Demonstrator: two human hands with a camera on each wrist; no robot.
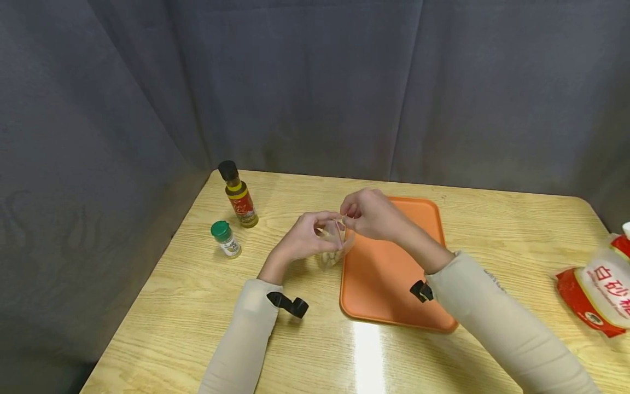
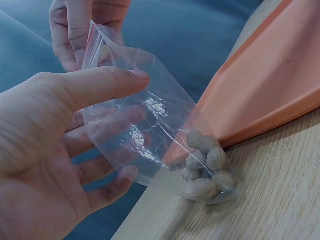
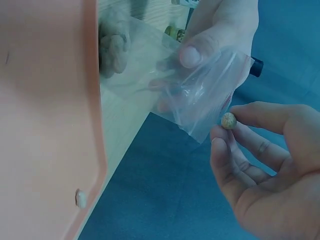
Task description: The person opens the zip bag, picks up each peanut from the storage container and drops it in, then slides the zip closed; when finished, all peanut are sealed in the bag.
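My left hand grips a clear zip bag between the thumb and the fingers behind it. Several unshelled peanuts lie in the bottom corner of the bag, low over the wooden table beside the tray. At the bag's mouth, my right hand pinches a single peanut between thumb and fingertips. In the right wrist view that peanut is just outside the bag's edge. An orange tray lies under the right forearm, its left edge next to the bag.
On the left of the table stand an olive oil bottle with a black cap and a small green-capped jar. A red and white bag lies at the far right. A small pale piece sits near the tray's rim.
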